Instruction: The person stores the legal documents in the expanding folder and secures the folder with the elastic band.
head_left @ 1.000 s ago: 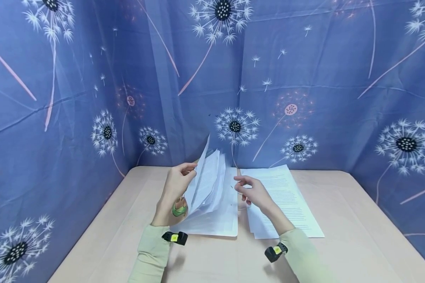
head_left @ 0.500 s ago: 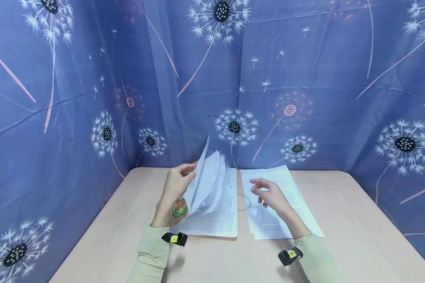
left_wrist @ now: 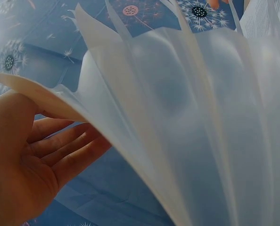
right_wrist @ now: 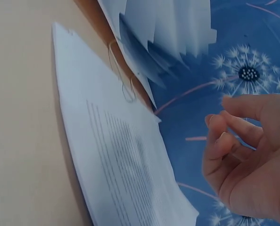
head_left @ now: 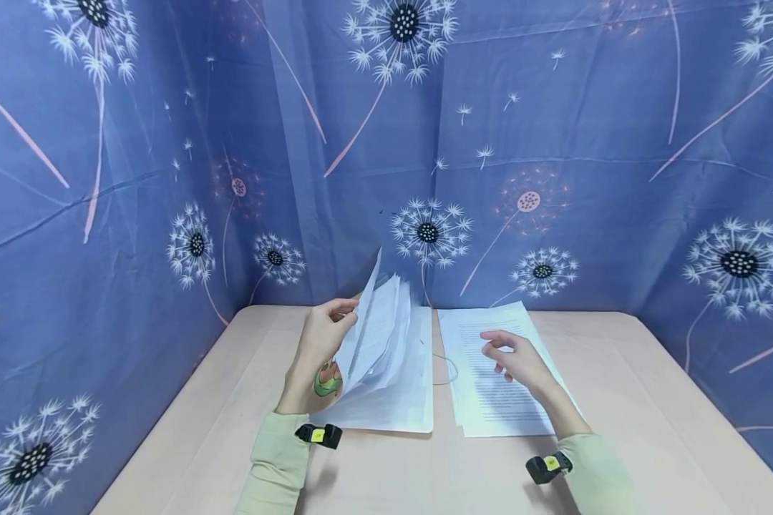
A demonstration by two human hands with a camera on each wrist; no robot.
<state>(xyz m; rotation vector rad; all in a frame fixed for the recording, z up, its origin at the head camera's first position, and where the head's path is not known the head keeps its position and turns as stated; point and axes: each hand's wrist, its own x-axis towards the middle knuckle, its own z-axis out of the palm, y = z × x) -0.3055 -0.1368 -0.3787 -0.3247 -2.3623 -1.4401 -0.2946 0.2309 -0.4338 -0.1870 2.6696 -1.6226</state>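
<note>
An expanding file folder (head_left: 386, 409) with translucent pockets lies fanned partly open on the table, papers standing in it. My left hand (head_left: 322, 332) pinches its raised left cover between thumb and fingers; in the left wrist view the tan cover (left_wrist: 60, 99) sits between them. To the right lies a stack of printed paper (head_left: 479, 415), lines of text facing up. Over that stack hovers my right hand (head_left: 518, 361), fingers loosely bent and nothing in them. The right wrist view shows a gap between this hand and the paper.
A thin elastic loop (head_left: 454, 368) extends from the folder toward the paper stack. The pale table (head_left: 386, 479) ends at a blue dandelion-print cloth (head_left: 361, 200) behind and at the sides. Both wrists wear small black cameras.
My right hand has moved right, from the gap beside the folder to over the paper stack, uncovering the elastic loop. The left hand and the folder have stayed in place.
</note>
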